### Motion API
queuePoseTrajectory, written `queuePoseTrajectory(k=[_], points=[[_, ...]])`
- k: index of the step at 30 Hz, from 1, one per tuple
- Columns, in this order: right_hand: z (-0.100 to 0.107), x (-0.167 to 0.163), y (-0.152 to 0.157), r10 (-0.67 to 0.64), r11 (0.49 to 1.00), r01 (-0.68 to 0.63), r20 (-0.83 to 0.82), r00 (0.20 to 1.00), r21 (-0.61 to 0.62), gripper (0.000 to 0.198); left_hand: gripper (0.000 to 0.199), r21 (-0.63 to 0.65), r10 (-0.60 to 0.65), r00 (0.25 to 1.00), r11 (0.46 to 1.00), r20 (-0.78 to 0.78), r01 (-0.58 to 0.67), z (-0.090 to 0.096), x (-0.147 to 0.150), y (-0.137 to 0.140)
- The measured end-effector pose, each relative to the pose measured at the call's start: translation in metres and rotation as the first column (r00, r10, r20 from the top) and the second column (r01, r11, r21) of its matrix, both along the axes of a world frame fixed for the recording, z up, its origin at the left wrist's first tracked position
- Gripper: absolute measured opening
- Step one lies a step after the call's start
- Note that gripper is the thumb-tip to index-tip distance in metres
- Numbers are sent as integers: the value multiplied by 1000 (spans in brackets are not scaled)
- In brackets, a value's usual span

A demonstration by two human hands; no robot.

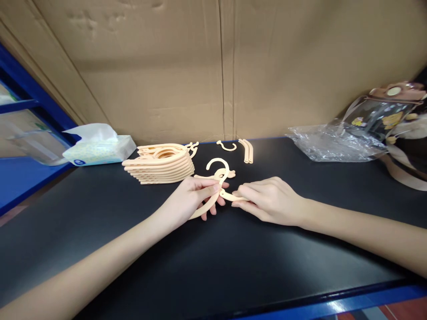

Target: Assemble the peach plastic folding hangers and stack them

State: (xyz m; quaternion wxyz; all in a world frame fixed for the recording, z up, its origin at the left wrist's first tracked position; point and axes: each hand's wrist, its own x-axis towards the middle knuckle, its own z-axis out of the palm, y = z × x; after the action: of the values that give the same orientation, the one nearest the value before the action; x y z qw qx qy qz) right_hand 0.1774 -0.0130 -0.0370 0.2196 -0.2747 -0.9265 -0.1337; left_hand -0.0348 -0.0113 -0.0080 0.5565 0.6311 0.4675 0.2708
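Above the middle of the black table, my left hand [191, 198] pinches a cream plastic folding hanger [227, 166] where its hook meets one arm; the arm curves down below the fingers. My right hand [267, 198] is closed on the hanger's other arm, a short piece meeting the joint from the right; its far end is hidden in the fingers. Just behind my left hand lie more cream hanger parts [230, 174], partly covered. To the left sits a stack of folded hangers [160, 171].
Toward the back lie a loose hook [227, 146] and a pair of hanger arms [247, 151]. A tissue box [103, 151] stands at the left. At the right are a clear plastic bag [333, 144] and a strapped bottle [380, 115]. Cardboard [160, 71] walls the table's back.
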Motion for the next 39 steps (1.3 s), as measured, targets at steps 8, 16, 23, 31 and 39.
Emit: queuePoseTrajectory(k=[8,16,23,31,39], points=[[-2,0,1,-9,1000,9,-12,1000,-8,29,34,80,-26,999,996,-32,29,-8,-1,3],[-3,0,3,11,998,-16,-74,997,-65,25,33,79,-39,997,996,-73,44,-6,-1,3],[-2,1,7,-31,977,5,-118,992,-214,26,35,112,-58,979,990,-195,81,-6,-2,-1],[1,0,13,-196,950,144,-168,966,-279,39,41,329,-36,874,918,-485,221,-4,-6,-7],[4,0,13,-261,935,195,-202,944,-295,42,42,362,-35,835,891,-549,275,-6,-4,-3]])
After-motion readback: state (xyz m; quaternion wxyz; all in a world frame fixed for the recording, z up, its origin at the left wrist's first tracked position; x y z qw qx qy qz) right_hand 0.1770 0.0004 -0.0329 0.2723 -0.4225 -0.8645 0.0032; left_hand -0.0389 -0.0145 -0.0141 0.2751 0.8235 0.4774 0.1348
